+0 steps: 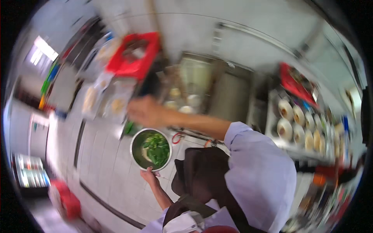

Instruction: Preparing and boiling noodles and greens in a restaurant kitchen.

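A round metal bowl (135,148) holds chopped leafy greens (157,150) and a pale, curved item along their left side. My left hand (150,174) grips its near rim, thumb on the edge, and the bowl hangs above the tiled floor. My right hand (145,112) is stretched out past the bowl, near the edge of the counter with the trays. It is blurred by motion, so its fingers and anything in them cannot be made out. Close to it lies a metal tray (128,90) with a pale yellowish heap (117,105).
A red crate (150,46) stands at the back left. Small pale containers (186,109) and a steel basin or cooking unit (230,96) line the wall. Several white bowls (285,128) fill a shelf on the right, beside a second red tray (297,87). A red object (68,201) stands lower left.
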A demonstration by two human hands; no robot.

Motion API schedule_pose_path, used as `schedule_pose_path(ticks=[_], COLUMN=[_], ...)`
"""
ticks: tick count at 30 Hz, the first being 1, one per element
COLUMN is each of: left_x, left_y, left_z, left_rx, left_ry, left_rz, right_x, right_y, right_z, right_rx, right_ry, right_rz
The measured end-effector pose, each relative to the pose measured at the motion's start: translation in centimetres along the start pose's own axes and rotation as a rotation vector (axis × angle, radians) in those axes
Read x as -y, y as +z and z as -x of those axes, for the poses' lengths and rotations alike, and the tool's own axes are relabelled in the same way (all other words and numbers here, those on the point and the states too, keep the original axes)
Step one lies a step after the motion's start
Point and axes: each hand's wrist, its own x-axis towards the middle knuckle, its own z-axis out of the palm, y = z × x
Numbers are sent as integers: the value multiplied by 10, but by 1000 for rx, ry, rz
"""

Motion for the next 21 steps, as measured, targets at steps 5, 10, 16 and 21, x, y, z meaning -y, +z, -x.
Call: schedule_pose_path(ticks=[5,10,16,21], left_x=[-62,-100,-60,-11], left_y=[20,95,232,352], left_z=[45,145,289,418], left_rx=[261,559,955,1250], left_ry=[-29,-94,-139,-264], left_rz=[-31,-206,-230,-337], right_x=[92,187,264,331], right_y=[-37,-112,-181,-223], right_z=[186,351,511,620], right_rx=[-5,-370,-874,-1153], right_ry=[391,826,1039,1234], right_rz=[44,-32,152,186])
